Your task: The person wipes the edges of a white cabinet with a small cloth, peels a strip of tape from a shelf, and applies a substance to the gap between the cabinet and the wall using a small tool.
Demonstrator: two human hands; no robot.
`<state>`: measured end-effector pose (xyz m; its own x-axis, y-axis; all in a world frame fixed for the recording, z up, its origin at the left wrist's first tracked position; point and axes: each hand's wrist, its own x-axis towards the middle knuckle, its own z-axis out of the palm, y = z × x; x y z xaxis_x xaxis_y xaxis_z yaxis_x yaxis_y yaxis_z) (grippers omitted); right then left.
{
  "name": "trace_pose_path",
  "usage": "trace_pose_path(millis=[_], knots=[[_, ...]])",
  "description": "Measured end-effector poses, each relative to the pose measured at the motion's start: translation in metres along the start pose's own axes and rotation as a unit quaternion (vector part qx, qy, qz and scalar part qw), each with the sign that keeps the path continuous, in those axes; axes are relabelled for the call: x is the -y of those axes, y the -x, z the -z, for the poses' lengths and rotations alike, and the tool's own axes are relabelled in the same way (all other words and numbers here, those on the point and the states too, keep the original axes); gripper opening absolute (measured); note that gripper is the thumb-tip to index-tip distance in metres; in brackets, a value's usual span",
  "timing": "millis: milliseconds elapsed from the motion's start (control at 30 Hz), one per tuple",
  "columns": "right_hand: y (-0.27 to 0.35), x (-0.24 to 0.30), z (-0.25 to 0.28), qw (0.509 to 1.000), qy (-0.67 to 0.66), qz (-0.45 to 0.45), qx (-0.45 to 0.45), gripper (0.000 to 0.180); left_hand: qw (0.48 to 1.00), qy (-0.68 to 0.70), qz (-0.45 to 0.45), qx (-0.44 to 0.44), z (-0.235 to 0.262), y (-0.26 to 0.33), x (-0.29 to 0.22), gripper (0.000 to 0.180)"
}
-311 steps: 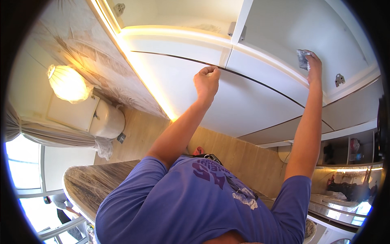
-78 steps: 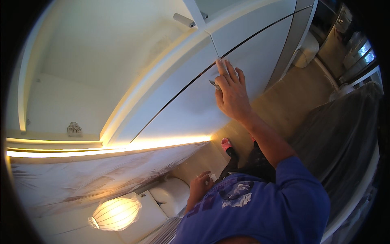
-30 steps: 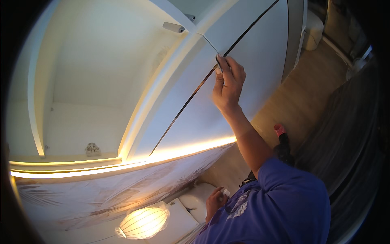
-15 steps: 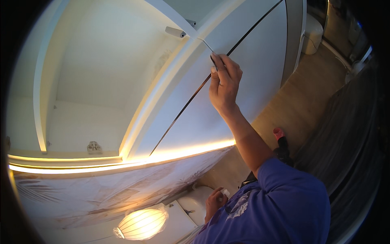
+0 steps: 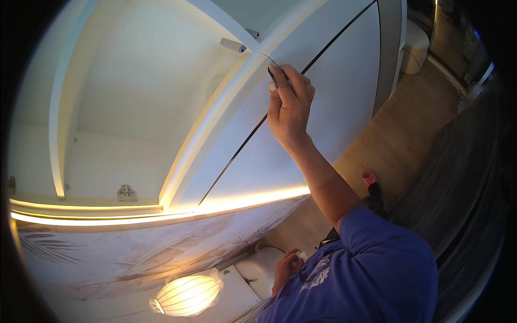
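The wood-plank floor point(image 5: 414, 102) bears a red shoe point(image 5: 369, 177) and, farther off, a rounded white furniture piece point(image 5: 413, 48). Fixed inside the open white cabinet point(image 5: 124, 91) are a hinge plate point(image 5: 127, 192) near its lower edge and an oblong grey fitting point(image 5: 232, 44) beside the divider point(image 5: 229, 20).

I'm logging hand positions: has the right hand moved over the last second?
Yes. Judged against the larger grey fitting beside the white divider, the right hand has moved up and left along the short seam, closer to that fitting.

Home interior: white fitted cabinet point(image 5: 347, 91), wood-look floor point(image 5: 404, 110), leaf-patterned wall point(image 5: 151, 258), lit lantern-like lamp point(image 5: 188, 296).
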<state>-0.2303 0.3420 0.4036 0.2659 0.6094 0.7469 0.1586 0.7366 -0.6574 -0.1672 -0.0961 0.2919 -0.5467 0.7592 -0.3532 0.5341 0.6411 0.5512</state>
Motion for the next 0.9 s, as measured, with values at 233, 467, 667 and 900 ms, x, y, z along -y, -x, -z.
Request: trace_pose_path(millis=[233,467,667,900], knots=[[0.036,-0.024,0.011,0.999,0.030,-0.029,0.024,0.038,0.997,0.016,0.044,0.060,0.003,0.002,-0.008,0.023],[0.022,-0.013,0.016,1.000,0.005,-0.020,0.017,0.037,0.993,0.024,0.072,0.092,0.004,0.002,-0.012,0.029],[0.025,-0.019,0.019,0.998,0.048,-0.023,0.028,0.033,0.999,0.037,0.032,-0.020,-0.011,0.004,0.010,0.020],[0.026,-0.031,0.032,0.999,-0.011,-0.032,0.021,0.030,0.989,0.048,0.016,-0.141,-0.017,0.000,0.007,0.015]])
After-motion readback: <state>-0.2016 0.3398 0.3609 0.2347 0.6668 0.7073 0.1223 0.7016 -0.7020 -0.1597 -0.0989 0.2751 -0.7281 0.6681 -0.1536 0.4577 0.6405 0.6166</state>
